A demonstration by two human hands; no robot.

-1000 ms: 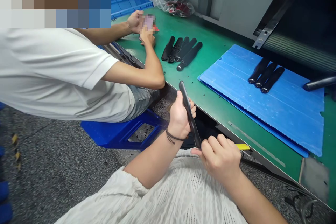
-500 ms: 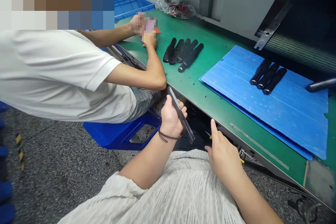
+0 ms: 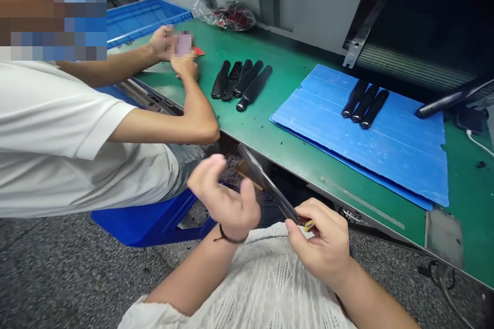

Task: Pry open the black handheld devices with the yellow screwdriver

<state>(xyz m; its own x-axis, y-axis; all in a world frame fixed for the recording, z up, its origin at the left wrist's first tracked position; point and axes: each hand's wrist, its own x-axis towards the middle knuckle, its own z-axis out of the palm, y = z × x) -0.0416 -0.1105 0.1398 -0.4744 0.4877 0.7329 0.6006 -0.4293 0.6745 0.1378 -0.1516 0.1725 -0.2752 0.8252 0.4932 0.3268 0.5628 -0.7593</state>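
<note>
A long, slim black plastic piece slants in front of my body above the bench's near edge. My right hand pinches its lower end between thumb and fingers. A yellow-ended tool also sits in that hand; its kind is mostly hidden. My left hand, slightly blurred, is open beside the piece, palm up with fingers and thumb apart. Several similar black pieces lie on the green bench ahead. More of the same black pieces rest side by side on a blue plastic sheet.
At left a co-worker in a white shirt leans elbows on the green bench, both hands around a blurred-out object. A blue crate and a plastic bag stand behind. A dark tube juts in at right.
The black piece has passed from my left hand to my right. My left hand has let go and moved left, opening. My right hand has closed on the piece's lower end.
</note>
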